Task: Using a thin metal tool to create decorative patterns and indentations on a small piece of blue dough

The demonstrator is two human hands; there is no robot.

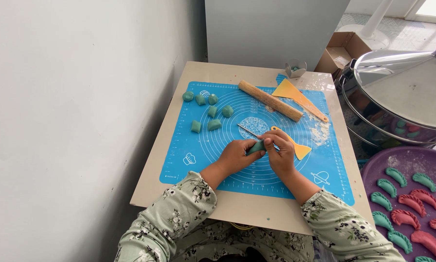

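Both hands, left hand (235, 156) and right hand (280, 153), pinch a teal dough piece (257, 147) over the blue mat (193, 145). 7 dough lumps (208, 112) wait; shaped dumplings (412, 204) fill the purple tray (373, 167).

Both hands, left (235, 156) and right (280, 152), pinch teal dough piece (257, 146) over blue mat (198, 150); rolling pin (270, 100) beyond.
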